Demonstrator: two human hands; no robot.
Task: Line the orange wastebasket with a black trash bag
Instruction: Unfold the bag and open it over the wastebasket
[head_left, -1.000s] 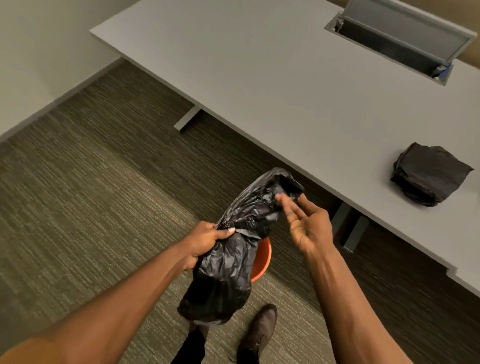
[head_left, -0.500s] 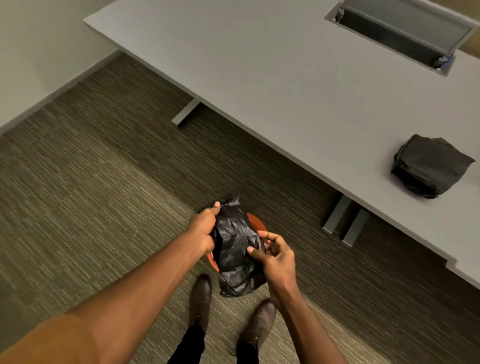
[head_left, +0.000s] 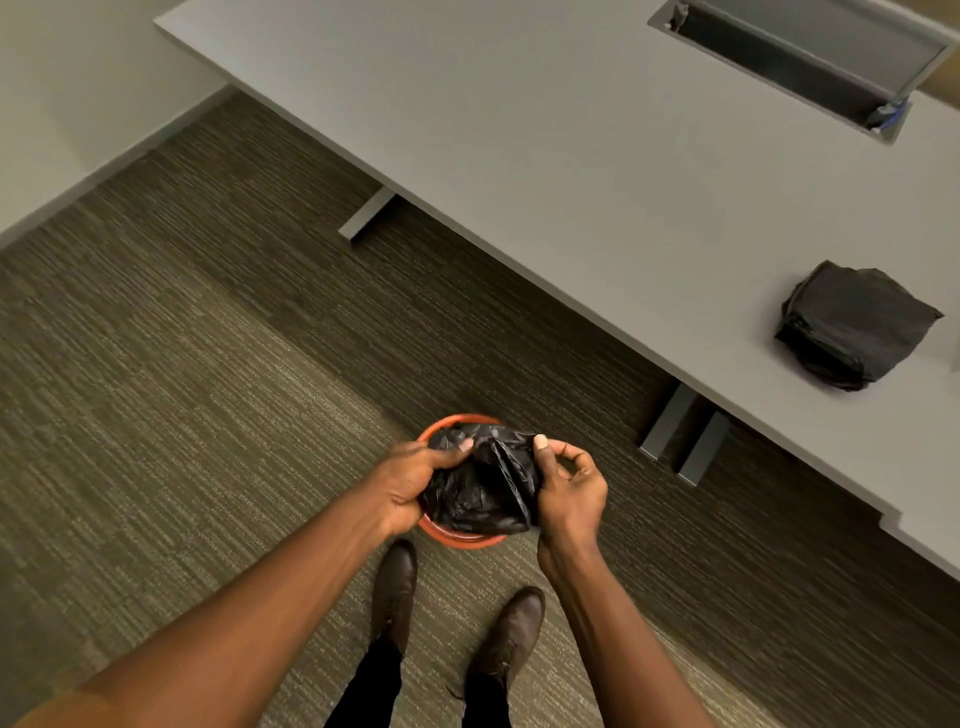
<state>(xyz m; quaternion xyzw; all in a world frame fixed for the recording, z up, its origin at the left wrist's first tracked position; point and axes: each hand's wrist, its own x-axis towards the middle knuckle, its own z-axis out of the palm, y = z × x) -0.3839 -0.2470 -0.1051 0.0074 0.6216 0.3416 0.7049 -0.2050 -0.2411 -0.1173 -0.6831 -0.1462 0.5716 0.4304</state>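
The orange wastebasket (head_left: 464, 541) stands on the carpet just ahead of my shoes, only its round rim showing. A crumpled black trash bag (head_left: 480, 486) fills its mouth and hides the inside. My left hand (head_left: 410, 480) grips the bag's left side, thumb pressed on the top fold. My right hand (head_left: 566, 488) pinches the bag's right edge between thumb and fingers. Both hands are directly over the basket.
A grey desk (head_left: 571, 156) runs diagonally across the top right, its legs (head_left: 680, 441) close to the basket's right. A folded pile of black bags (head_left: 852, 325) lies on the desk. A cable hatch (head_left: 795, 57) is open at the far edge. My shoes (head_left: 452, 623) are below the basket.
The bag was held up high and loose in front of me; both hands have brought it down onto the mouth of the basket, and the right hand has taken hold of it.
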